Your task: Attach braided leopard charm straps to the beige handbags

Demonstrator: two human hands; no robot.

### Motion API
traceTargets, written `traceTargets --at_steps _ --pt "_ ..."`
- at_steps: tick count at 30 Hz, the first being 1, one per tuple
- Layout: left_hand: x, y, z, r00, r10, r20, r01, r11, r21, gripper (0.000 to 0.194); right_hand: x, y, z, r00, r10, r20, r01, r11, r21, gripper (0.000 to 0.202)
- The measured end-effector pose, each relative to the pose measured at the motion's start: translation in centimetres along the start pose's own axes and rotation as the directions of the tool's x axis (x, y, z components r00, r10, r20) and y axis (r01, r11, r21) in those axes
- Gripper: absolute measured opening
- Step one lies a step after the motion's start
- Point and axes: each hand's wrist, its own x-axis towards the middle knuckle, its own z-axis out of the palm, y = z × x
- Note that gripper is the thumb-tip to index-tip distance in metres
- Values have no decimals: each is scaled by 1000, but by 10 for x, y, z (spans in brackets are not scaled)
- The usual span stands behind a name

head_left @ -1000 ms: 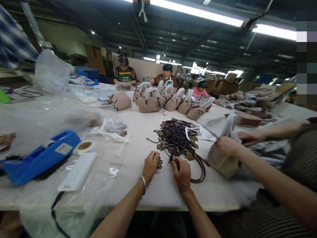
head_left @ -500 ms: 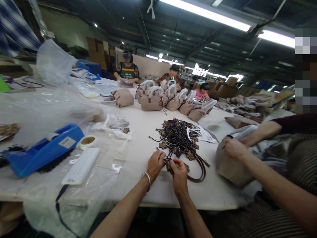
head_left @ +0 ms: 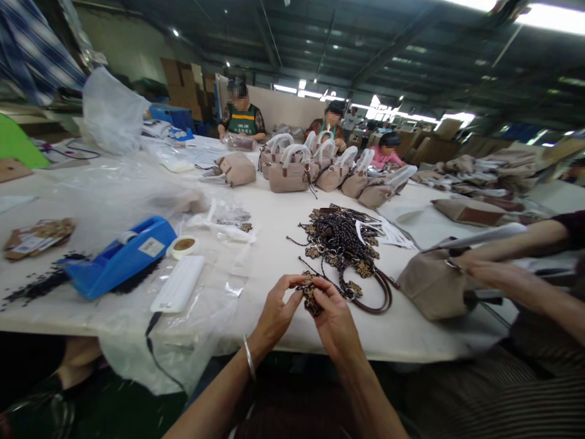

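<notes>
Handling: one flat leopard-print charm with a dark cord [head_left: 312, 301], held up just inside the near edge of the worktop [head_left: 272, 253]
Left hand [head_left: 275, 310]: thumb and forefinger pinching the charm's upper left; exact contact too small to tell
Right hand [head_left: 338, 315]: grasping the charm's right side
Pile of black braided cords and leopard-print charms [head_left: 340, 235]: beyond both hands, toward the far edge
Pinch: probably best light, on the flat face, with cord ends free of the pile to avoid snags
</notes>
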Motion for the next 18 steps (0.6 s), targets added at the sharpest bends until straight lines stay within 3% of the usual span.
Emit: traceTargets --at_steps 9,15,18 --pt "-7 32 -25 991 -131 13 128 947 -295 21 -33 -15 14 997 -8 76 18 991 -136 30" --pt "-12 44 -31 977 -185 108 214 855 -472 26 -47 -22 19 993 8 121 9 991 -136 25" --pt "-16 48 -30 943 -233 239 325 806 -495 30 -52 -24 18 989 21 143 -8 996 -93 24"
